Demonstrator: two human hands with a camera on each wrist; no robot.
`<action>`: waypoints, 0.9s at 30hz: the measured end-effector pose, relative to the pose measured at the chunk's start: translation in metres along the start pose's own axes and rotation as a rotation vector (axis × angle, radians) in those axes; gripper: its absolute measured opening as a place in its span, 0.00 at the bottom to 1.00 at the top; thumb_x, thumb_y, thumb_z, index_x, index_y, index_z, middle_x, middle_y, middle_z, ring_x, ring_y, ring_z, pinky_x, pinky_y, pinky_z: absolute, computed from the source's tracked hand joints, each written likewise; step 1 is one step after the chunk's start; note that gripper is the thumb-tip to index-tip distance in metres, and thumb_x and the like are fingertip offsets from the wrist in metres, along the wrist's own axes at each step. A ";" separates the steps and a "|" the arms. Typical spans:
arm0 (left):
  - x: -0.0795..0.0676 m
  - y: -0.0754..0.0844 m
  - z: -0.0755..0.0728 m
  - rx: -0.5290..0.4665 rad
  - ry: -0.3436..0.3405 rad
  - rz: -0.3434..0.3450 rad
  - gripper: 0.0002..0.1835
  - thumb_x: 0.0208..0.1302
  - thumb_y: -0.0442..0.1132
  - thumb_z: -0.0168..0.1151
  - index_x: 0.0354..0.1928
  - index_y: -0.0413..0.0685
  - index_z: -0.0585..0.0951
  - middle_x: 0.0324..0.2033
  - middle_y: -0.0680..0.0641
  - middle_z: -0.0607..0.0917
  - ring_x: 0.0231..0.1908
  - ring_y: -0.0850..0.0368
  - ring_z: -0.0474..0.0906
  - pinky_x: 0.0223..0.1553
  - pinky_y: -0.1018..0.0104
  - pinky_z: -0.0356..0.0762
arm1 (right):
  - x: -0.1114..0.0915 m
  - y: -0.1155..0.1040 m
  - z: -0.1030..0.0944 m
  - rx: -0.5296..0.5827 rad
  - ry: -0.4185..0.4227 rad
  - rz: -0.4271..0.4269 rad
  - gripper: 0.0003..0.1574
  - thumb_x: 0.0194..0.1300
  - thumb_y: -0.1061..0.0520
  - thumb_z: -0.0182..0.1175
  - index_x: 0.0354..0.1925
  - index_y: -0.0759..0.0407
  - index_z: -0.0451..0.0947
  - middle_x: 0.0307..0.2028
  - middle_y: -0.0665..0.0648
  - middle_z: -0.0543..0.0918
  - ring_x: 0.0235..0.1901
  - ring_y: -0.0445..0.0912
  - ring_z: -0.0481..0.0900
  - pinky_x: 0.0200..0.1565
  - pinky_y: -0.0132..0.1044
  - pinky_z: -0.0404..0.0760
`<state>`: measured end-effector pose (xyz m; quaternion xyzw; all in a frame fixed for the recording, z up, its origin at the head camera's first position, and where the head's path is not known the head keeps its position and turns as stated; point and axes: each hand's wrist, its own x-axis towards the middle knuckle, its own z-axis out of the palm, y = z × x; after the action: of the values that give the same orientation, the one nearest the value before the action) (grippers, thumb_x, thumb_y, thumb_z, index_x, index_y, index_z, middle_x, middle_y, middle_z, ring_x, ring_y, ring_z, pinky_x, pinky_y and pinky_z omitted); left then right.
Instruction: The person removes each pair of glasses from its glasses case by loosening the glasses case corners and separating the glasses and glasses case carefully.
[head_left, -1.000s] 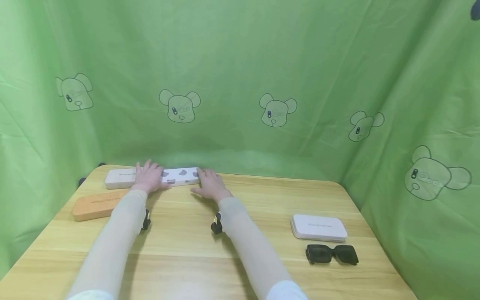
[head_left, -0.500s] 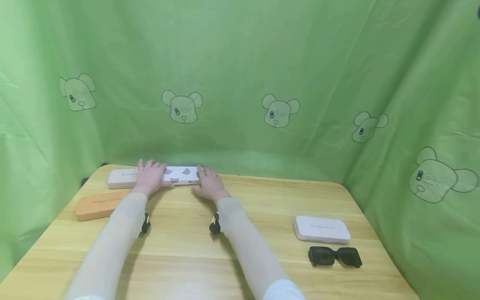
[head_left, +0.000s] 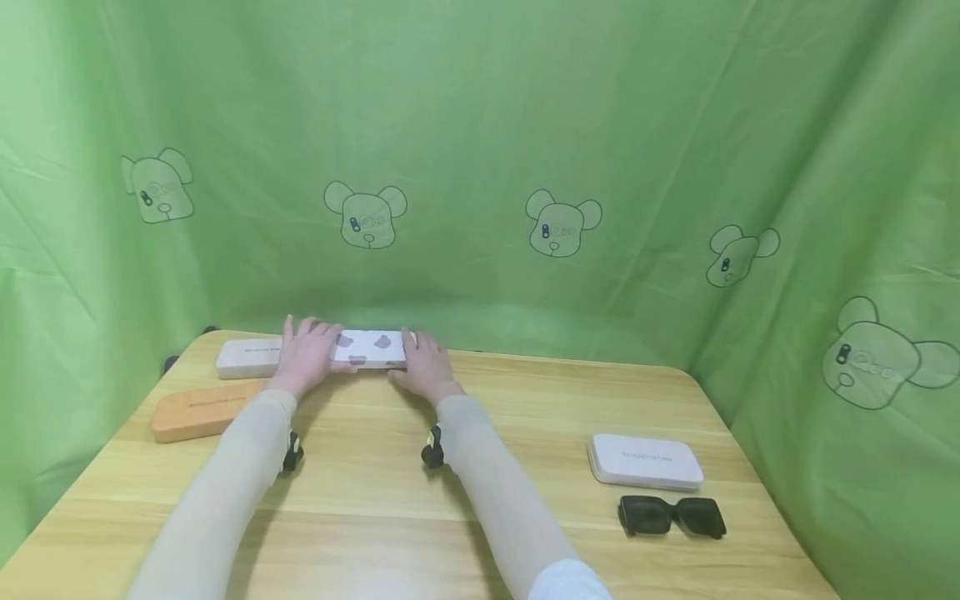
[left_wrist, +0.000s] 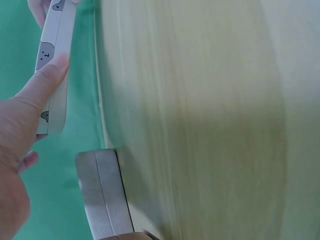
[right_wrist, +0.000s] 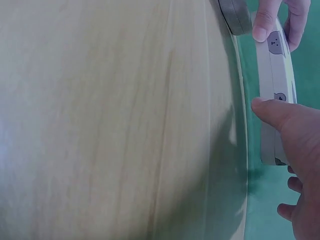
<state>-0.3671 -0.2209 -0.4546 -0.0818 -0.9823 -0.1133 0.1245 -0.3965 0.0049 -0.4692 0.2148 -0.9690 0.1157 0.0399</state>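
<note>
Both hands grip a long white glasses case [head_left: 375, 348] with grey bear-head prints, near the table's far edge. At its left end is my left hand [head_left: 306, 357]; my right hand [head_left: 429, 368] has the right end. In the left wrist view, the left thumb lies along the near side of the case [left_wrist: 63, 30], over its seam line. The right wrist view has the right thumb pressed on the same side of the case [right_wrist: 266, 75], against green cloth past the table edge. The fingers on the far side are partly hidden.
A plain grey case [head_left: 243, 358] lies left of the left hand, with an orange case [head_left: 195, 413] in front of it. On the right are a white case [head_left: 647, 462] and black sunglasses [head_left: 672, 517]. Green cloth [head_left: 465, 275] hangs behind the wooden table [head_left: 360, 483].
The bear-print case has shifted slightly right and up with both hands on it, away from the grey case. The other things stay put while the head view shifts a little.
</note>
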 end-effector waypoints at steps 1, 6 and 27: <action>0.000 0.001 0.000 -0.004 0.005 0.004 0.48 0.47 0.63 0.72 0.66 0.43 0.69 0.64 0.37 0.74 0.70 0.34 0.56 0.71 0.29 0.32 | 0.000 0.001 0.000 -0.001 0.007 0.002 0.58 0.61 0.38 0.63 0.76 0.57 0.46 0.74 0.64 0.57 0.74 0.58 0.56 0.73 0.57 0.59; -0.003 0.007 -0.002 -0.015 0.028 0.020 0.47 0.47 0.61 0.73 0.66 0.44 0.69 0.64 0.38 0.74 0.71 0.35 0.55 0.72 0.29 0.29 | -0.002 0.003 -0.001 -0.023 0.032 -0.002 0.59 0.60 0.37 0.64 0.76 0.56 0.46 0.74 0.64 0.59 0.73 0.58 0.57 0.72 0.56 0.61; -0.010 0.022 -0.007 -0.061 0.069 0.012 0.48 0.45 0.61 0.73 0.66 0.46 0.69 0.65 0.39 0.74 0.72 0.35 0.55 0.71 0.29 0.26 | -0.006 0.018 -0.021 -0.145 0.072 -0.078 0.55 0.55 0.31 0.64 0.72 0.54 0.58 0.67 0.59 0.70 0.70 0.56 0.63 0.71 0.55 0.64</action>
<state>-0.3522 -0.2028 -0.4465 -0.0873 -0.9731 -0.1450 0.1562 -0.3980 0.0286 -0.4530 0.2449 -0.9636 0.0514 0.0945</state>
